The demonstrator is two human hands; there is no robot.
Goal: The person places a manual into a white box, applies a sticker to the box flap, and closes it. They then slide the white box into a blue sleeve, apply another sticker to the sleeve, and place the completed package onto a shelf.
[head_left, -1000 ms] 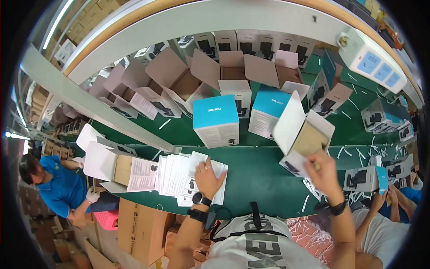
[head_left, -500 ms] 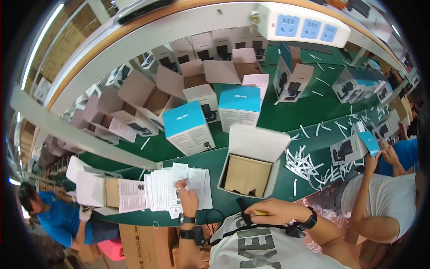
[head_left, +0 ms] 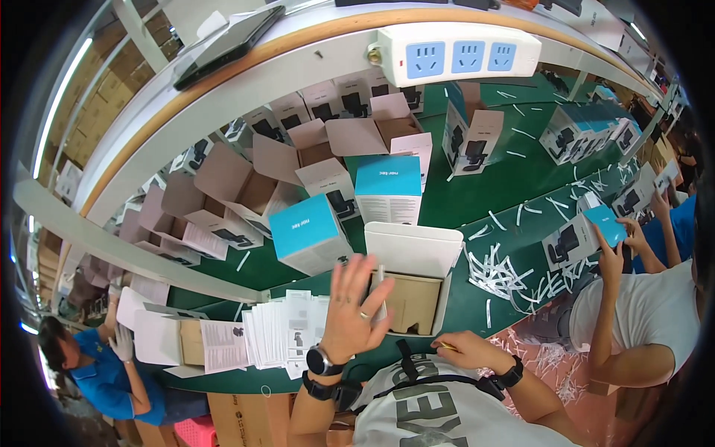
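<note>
My left hand (head_left: 356,309), fingers spread, hovers at the left side of an open white box (head_left: 413,246). A thin pale strip shows beside its thumb; I cannot make out whether it is a leaflet or the box wall. Inside the box sits a brown cardboard insert (head_left: 415,302). To the left of that hand, a fanned stack of white printed leaflets (head_left: 269,331) lies on the green table (head_left: 477,201). My right hand (head_left: 473,352) is closed near the table's front edge, at my shirt, around a small yellow object (head_left: 447,346), mostly hidden by the fingers.
Two blue-topped boxes (head_left: 388,179) stand behind the open one, with several open boxes (head_left: 238,182) farther back. Paper strips (head_left: 495,272) lie in a heap at right. A power strip (head_left: 462,54) hangs overhead. Co-workers (head_left: 100,365) sit on both sides; one at right holds a box (head_left: 572,242).
My left hand has moved right and up from the leaflet stack to the open box, its fingers now spread. My right hand has shifted slightly right with the yellow object. The view has turned slightly.
</note>
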